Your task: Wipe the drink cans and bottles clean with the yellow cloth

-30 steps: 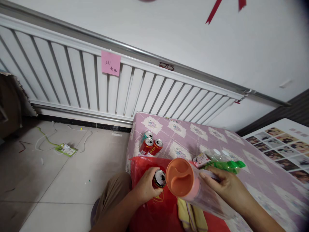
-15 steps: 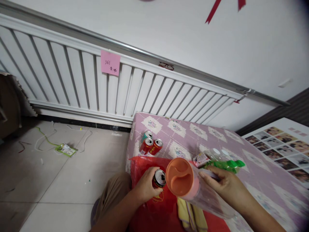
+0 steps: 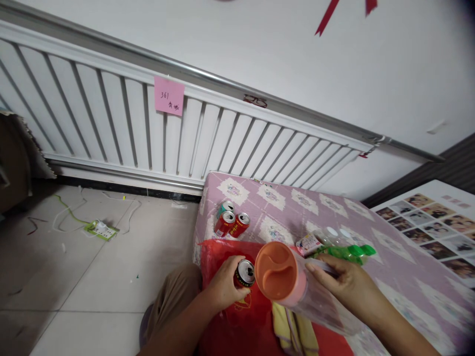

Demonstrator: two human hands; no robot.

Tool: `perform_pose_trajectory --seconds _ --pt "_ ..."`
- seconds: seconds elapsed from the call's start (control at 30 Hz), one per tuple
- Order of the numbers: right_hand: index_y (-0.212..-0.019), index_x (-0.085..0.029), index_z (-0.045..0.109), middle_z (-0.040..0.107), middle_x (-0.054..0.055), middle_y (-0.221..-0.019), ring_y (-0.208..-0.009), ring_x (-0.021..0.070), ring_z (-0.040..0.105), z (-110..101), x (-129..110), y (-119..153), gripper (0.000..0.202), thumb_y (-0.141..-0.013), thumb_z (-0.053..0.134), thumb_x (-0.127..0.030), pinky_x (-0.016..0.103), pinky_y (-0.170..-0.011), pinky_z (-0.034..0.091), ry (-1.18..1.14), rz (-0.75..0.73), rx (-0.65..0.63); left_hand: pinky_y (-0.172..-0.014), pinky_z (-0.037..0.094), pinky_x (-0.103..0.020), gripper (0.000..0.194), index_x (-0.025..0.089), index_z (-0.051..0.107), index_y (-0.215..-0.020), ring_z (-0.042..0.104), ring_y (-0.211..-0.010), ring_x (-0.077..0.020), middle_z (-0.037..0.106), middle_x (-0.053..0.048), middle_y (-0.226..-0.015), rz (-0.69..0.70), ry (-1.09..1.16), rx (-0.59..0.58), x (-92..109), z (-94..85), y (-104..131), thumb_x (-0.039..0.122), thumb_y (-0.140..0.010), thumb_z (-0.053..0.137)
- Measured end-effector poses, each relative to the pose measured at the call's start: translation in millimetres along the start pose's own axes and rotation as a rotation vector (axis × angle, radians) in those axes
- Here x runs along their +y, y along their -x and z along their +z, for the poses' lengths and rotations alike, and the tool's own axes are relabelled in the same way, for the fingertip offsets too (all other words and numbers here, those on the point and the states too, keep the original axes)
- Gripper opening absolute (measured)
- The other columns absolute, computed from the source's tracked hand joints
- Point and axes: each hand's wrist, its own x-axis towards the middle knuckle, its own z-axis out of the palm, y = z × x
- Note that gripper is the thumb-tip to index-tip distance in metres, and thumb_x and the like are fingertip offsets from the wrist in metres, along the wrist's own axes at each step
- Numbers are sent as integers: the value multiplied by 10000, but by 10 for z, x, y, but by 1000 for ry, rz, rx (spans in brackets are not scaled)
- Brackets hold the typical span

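My left hand (image 3: 227,287) is wrapped around an opened drink can (image 3: 245,273), which stands upright over a red sheet (image 3: 237,331). In my right hand (image 3: 343,279) is the handle of a clear plastic pitcher (image 3: 322,301) with an orange lid (image 3: 276,270). The pitcher is tilted, its lid end pointing left, close beside the can's top. Whether liquid passes between them I cannot tell. Below the pitcher lies a folded yellow cloth (image 3: 295,331) on the red sheet.
Opened cans (image 3: 224,223) stand together on the patterned bedspread (image 3: 272,195). Behind my right hand lie green-capped bottles (image 3: 352,253) and a small carton (image 3: 308,244). A white radiator (image 3: 222,133) runs along the wall. A power strip (image 3: 101,229) with cords lies on the floor.
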Motion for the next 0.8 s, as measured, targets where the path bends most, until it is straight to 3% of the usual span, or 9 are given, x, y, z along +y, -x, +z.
perform_pose_trajectory --seconds 0.8 --pt "-609 -236 645 615 -13 -567 -542 176 577 12 36 1 408 -808 634 -591 274 -500 455 9 -8 2 -1112 459 -467 791 187 541 -1332 596 -1238 -316 621 -135 -1334 -1 -18 -10 -5 -7 0 54 -596 800"
